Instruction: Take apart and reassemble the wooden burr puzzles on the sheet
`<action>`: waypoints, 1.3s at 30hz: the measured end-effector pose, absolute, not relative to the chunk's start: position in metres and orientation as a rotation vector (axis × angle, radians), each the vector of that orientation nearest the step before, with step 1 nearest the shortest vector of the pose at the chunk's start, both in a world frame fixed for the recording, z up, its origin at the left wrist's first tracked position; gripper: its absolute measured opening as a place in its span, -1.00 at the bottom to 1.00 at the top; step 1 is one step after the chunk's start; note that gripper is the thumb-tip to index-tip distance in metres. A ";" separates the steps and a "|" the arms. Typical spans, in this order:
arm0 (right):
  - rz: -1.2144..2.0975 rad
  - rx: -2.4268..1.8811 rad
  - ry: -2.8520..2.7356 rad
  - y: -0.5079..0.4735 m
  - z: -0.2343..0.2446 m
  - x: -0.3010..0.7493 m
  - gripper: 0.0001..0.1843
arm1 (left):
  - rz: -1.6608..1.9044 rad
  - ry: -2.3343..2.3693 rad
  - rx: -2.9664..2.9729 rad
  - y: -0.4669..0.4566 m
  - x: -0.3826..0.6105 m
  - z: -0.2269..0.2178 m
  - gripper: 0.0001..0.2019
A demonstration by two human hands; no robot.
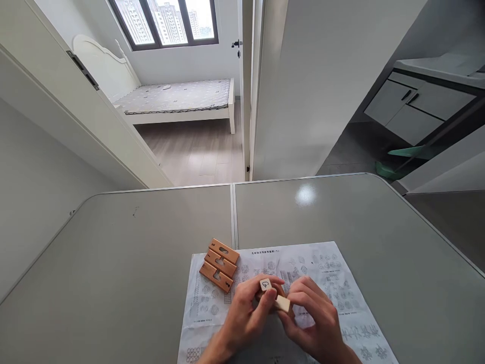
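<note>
Hands meet low over a printed sheet [333,283] on the grey worktop [113,263]. The left hand [246,316] closes its grip on a pale wooden block [265,284], marked end turned up, seemingly for reading. The right hand [316,318] pinches a second block [282,304] touching the first. Three numbered wooden bars [219,264] lie side by side just beyond, to the left. Farther off stands a bed [178,98].

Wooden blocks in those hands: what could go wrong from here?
1. The marked block in the left hand and the pale block in the right hand are pinched only at the tips of the fingers; either might slip onto the printed sheet.
2. A dropped block could knock the three slotted bars lying together.
</note>
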State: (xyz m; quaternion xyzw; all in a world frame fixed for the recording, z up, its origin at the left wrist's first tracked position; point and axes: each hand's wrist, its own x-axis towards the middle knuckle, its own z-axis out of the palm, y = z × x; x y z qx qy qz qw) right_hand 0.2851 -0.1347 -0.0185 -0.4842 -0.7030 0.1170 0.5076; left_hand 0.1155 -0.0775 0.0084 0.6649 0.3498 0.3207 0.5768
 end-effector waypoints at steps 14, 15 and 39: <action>0.385 -1.181 -1.575 -0.136 -0.016 0.282 -0.79 | 0.695 0.740 1.446 -0.074 0.112 0.005 -0.49; 0.397 -1.187 -1.561 -0.136 -0.015 0.283 -0.80 | 0.692 0.739 1.412 -0.073 0.112 0.004 -0.51; 0.268 -0.982 -1.837 -0.145 -0.024 0.261 -0.64 | 0.848 0.833 1.078 -0.076 0.120 0.005 -0.67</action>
